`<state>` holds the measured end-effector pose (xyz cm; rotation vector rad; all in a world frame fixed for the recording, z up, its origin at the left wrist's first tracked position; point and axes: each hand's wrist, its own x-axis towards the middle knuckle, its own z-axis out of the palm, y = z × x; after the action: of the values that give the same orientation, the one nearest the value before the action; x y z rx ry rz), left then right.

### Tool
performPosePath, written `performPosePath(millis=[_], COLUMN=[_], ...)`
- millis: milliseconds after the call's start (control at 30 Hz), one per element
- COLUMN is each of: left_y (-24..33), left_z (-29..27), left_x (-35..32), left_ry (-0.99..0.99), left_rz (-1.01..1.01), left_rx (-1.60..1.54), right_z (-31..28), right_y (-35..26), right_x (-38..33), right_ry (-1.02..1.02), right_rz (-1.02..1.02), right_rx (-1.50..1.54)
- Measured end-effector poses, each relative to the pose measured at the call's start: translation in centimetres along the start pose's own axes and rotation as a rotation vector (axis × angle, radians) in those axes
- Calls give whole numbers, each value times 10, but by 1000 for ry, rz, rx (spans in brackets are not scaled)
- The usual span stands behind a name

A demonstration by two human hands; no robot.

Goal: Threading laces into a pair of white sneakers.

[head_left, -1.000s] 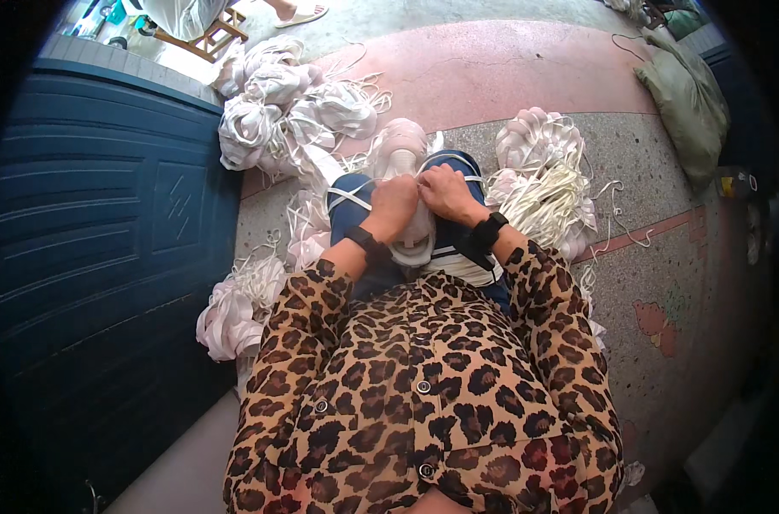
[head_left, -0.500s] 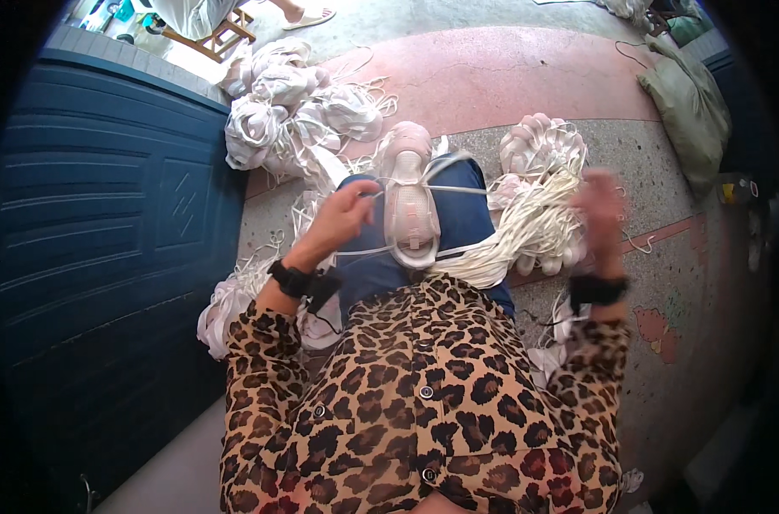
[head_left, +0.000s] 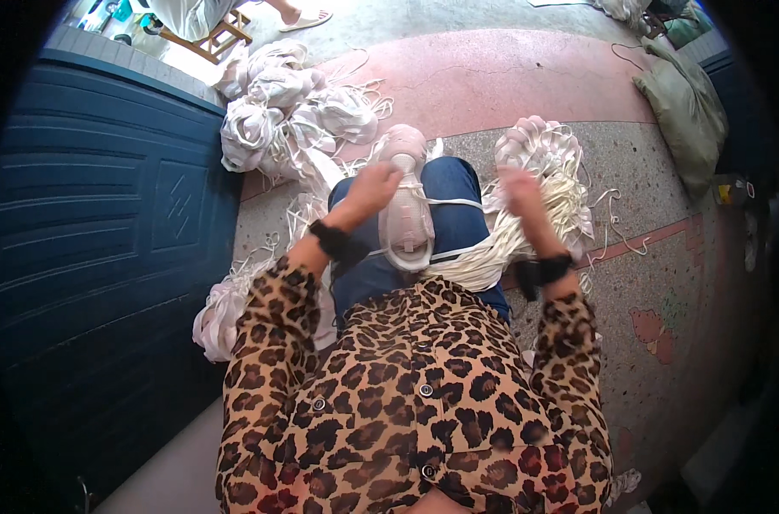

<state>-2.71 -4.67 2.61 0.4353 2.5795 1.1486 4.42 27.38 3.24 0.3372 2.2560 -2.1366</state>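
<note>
A pale pink and white shoe upper [head_left: 406, 218] lies lengthwise over my lap, toe end away from me. A white shoelace [head_left: 454, 202] runs from its middle across my right thigh. My left hand [head_left: 376, 188] is at the upper's left edge with fingers drawn together; what they pinch, if anything, is too small to make out. My right hand [head_left: 521, 192], smeared by motion, is right of my thigh, in front of a thick bundle of loose cream laces [head_left: 527, 240]. The bundle's near end rests on my right thigh.
Stacked shoe uppers [head_left: 539, 146] sit on the floor beyond the laces. A larger heap of uppers [head_left: 278, 107] lies far left, beside a blue panelled door [head_left: 89, 206]. More uppers [head_left: 221, 321] are by my left side. A full sack [head_left: 685, 111] stands far right. A person's slippered foot [head_left: 304, 19] shows beyond.
My right hand has swung left from the far side of the lace bundle toward the upper. My left hand has moved slightly right and away from me, up to the upper's edge.
</note>
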Motion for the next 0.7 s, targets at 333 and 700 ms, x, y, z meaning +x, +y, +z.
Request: performPosePath(millis=[333,700], left_y=[10,4], left_z=[33,16], left_x=[40,15], left_ry=[-91,35], left_rz=[-4,-56], left_rx=[435,163], right_z=[92,59], right_y=[12,13], right_x=[-42,-48], right_ry=[-545,-270], right_rz=[-325,-143], right_rx=[-910,-769])
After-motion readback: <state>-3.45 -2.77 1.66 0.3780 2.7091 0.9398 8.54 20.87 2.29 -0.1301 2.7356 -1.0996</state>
